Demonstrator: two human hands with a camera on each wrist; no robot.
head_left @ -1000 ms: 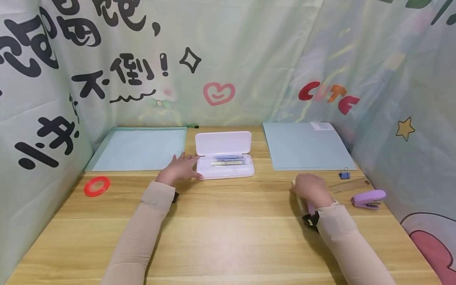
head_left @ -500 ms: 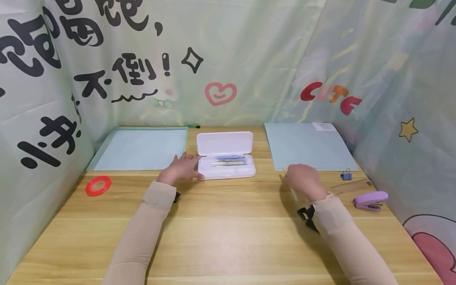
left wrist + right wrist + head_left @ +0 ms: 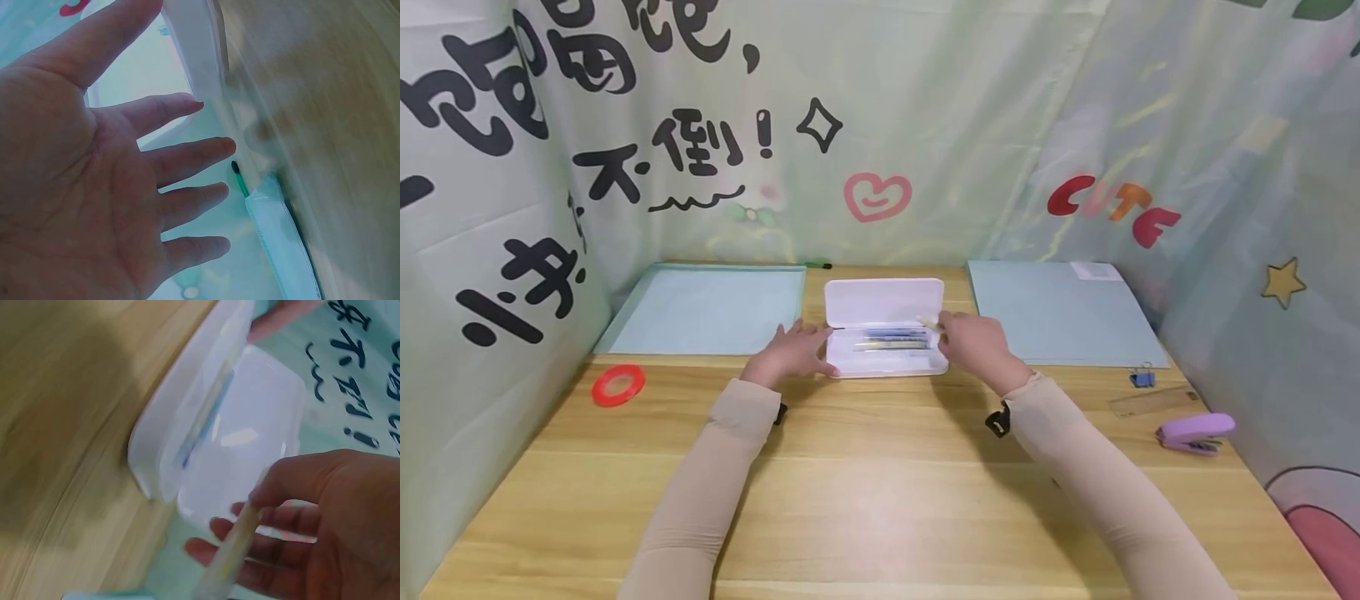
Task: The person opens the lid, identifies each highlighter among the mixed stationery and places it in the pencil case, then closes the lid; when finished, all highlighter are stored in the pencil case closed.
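An open white pencil case (image 3: 887, 367) lies at the far middle of the table, its lid (image 3: 884, 302) tipped up at the back. Several pens (image 3: 891, 343) lie side by side inside. At the case's left end is my left hand (image 3: 788, 354), fingers spread and straight; the left wrist view shows its thumb against the case wall. My right hand (image 3: 981, 346) is over the case's right end. Between thumb and fingers it pinches a slim, pale yellowish pen (image 3: 232, 553), one end toward the case. In the right wrist view this pen is blurred.
Pale blue folders lie at the back left (image 3: 715, 308) and back right (image 3: 1060, 312). On the right are a blue binder clip (image 3: 1142, 380), a ruler (image 3: 1153, 402) and a purple stapler (image 3: 1197, 430). A red ring (image 3: 601, 388) lies left; a green pen (image 3: 817, 265) shows behind.
My right hand has moved left and away from me, carrying the pale pen from the table's right side to the pencil case. The left hand has stayed at the case's left end.
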